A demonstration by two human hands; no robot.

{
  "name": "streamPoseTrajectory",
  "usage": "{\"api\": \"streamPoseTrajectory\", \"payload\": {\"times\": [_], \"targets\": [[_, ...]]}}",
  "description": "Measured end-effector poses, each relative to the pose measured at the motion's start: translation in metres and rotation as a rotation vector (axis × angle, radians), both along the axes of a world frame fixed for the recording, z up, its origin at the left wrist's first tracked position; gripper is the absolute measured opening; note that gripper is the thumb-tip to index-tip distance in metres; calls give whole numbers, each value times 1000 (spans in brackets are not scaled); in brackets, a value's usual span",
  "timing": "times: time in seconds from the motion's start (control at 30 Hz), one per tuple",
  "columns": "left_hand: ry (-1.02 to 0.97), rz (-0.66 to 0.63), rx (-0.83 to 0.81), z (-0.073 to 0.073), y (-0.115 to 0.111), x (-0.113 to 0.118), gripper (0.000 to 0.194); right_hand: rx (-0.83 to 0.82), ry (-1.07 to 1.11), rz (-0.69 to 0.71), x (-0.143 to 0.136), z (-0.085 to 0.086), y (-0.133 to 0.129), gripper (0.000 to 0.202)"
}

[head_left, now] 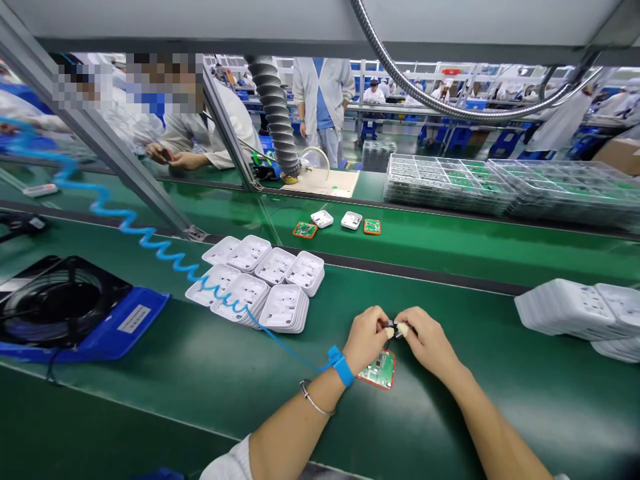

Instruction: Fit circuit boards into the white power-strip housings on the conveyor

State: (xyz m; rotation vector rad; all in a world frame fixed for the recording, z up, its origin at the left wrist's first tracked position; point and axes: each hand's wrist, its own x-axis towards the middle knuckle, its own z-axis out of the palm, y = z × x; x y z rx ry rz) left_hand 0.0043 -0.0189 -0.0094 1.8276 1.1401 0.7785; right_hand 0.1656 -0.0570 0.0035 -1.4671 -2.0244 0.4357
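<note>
My left hand [369, 339] and my right hand [424, 339] meet over the green bench, both with fingers pinched on a small dark part [393, 328] between them. Pale covers sit on some fingertips. The part's exact shape is too small to tell. Just below, a green circuit board [381, 371] with an orange edge lies on the bench, partly hidden by my left hand and wrist. A blue wrist strap [341, 365] with a coiled cord is round my left wrist.
Stacks of white plastic shells [285, 308] stand left of my hands, more shells [565, 307] at the right. A fan [70, 303] lies far left. Boards and shells rest on the green strip [450, 243] ahead, with clear trays [445, 183] behind. People work beyond.
</note>
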Motion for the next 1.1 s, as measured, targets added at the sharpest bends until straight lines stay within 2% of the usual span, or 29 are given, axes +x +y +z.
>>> {"api": "streamPoseTrajectory", "payload": {"times": [0.27,0.5,0.77,0.87,0.97,1.03,1.1], "targets": [[125,-28,73,2,-4,-1,9,3,-62,18,-1,2,-1,19],[373,-34,236,3,-6,-1,9,38,-166,33,-3,-4,0,19],[572,-88,290,3,-10,-1,13,109,-254,31,-15,-12,-2,21],[629,-98,298,4,-6,-1,13,140,-307,12,-20,-15,1,25],[637,-70,232,6,-2,-2,8,149,-246,-16,-15,-15,7,19],[610,-25,219,12,-3,-5,17,165,-188,-88,-7,-14,8,21],[578,7,285,24,-9,-15,22,138,-201,-194,-1,-12,7,19]]}}
